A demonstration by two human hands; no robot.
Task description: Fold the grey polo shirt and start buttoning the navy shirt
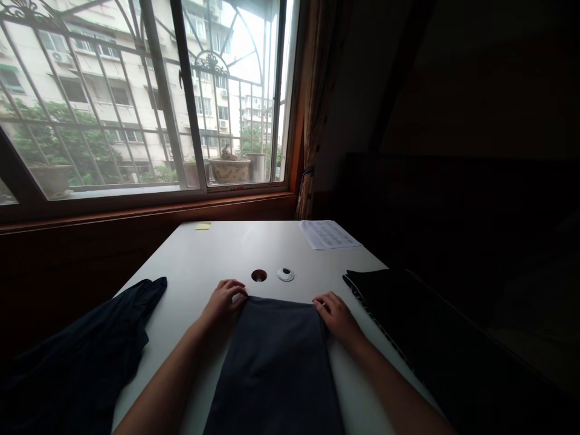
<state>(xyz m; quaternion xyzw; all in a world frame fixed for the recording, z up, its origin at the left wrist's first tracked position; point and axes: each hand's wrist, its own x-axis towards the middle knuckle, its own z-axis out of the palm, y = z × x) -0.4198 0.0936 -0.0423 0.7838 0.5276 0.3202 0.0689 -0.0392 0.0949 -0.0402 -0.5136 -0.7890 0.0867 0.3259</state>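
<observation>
A dark grey folded cloth lies lengthwise on the white table in front of me. My left hand rests at the cloth's far left corner, fingers curled and pinching its edge. At the far right corner my right hand pinches the edge the same way. Both forearms lie along the cloth's sides.
A dark blue garment hangs over the table's left edge. A black striped cloth lies at the right. A cable hole and its white cap sit beyond the hands. Printed paper and a yellow note lie near the window.
</observation>
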